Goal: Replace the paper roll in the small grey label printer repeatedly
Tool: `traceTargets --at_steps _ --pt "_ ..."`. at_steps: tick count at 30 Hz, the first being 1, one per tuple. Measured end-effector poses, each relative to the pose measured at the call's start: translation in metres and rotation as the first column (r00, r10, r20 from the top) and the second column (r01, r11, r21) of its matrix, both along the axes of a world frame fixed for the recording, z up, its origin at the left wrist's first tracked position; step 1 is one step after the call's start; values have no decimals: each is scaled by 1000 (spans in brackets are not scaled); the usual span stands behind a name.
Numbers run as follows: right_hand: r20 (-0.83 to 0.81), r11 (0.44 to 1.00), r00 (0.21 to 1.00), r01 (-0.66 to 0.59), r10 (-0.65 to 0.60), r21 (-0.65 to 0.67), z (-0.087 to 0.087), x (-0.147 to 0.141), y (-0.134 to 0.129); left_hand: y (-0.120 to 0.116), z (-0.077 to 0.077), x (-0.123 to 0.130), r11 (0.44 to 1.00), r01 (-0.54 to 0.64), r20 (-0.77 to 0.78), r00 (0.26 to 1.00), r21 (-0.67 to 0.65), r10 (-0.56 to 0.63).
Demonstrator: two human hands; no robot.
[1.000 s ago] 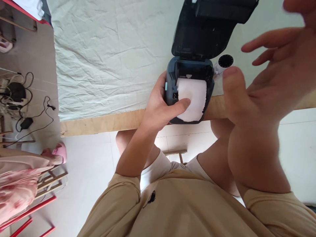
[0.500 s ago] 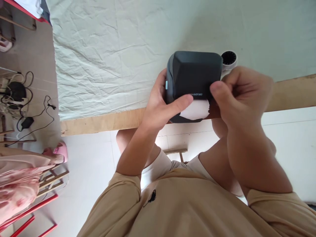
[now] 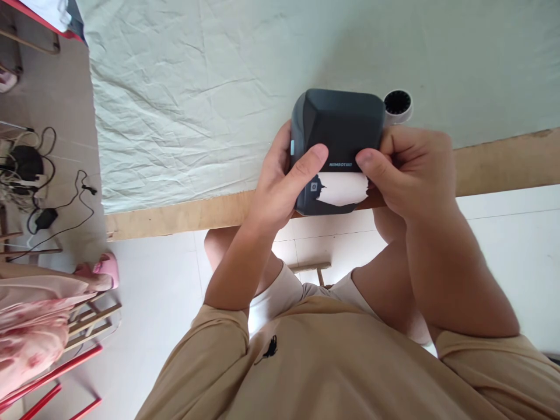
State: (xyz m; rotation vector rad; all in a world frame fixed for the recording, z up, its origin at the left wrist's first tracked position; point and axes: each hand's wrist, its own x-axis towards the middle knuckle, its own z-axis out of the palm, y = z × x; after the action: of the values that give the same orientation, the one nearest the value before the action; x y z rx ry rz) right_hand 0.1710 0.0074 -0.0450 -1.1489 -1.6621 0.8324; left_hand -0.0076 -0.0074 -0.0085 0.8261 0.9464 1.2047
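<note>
A dark label printer (image 3: 343, 125) marked NIIMBOT is held above the table's front edge, with white paper (image 3: 343, 189) showing at its near side. My left hand (image 3: 286, 181) grips the printer's left side, its thumb lying on top near the lettering. On the right side my right hand (image 3: 406, 166) is closed around the printer's edge, thumb on top by the right end of the paper; its other fingers are partly hidden. Just beyond my right hand, a round white object with a black face (image 3: 398, 102) rests on the cloth.
A wrinkled pale green cloth (image 3: 188, 116) covers the table, whose bare wooden edge (image 3: 184, 219) runs along the front. Tangled cables (image 3: 28, 169) lie at the far left. Below them are a wooden stool (image 3: 94, 324), a pink slipper (image 3: 106, 269) and part of another person.
My right hand has moved left, closer against the printer. My left thumb has shifted up and left off the lettering, and more of the paper's left end shows.
</note>
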Motion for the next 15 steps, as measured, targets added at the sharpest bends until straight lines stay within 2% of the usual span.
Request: traceTargets --at_steps 2,6,8,10,12,15 --pt "-10 999 1000 -12 12 31 -1 0 0 2 0 -1 1000 31 19 999 4 -31" --pt "-27 998 998 -55 56 38 0 -1 -2 5 -1 -1 996 -19 92 995 -83 26" --pt "-33 997 997 -68 70 42 1 -2 -2 7 -6 -4 996 45 141 989 -82 -33" --pt "-50 995 996 -68 71 69 1 -2 -2 7 -13 -8 998 -20 146 989 -67 30" --pt "-80 992 994 -62 71 110 0 -2 -1 8 -19 -13 998 -12 146 989 -54 20" --pt "-73 992 994 -79 86 98 -4 0 -2 9 -24 -19 999 -8 132 991 -40 13"
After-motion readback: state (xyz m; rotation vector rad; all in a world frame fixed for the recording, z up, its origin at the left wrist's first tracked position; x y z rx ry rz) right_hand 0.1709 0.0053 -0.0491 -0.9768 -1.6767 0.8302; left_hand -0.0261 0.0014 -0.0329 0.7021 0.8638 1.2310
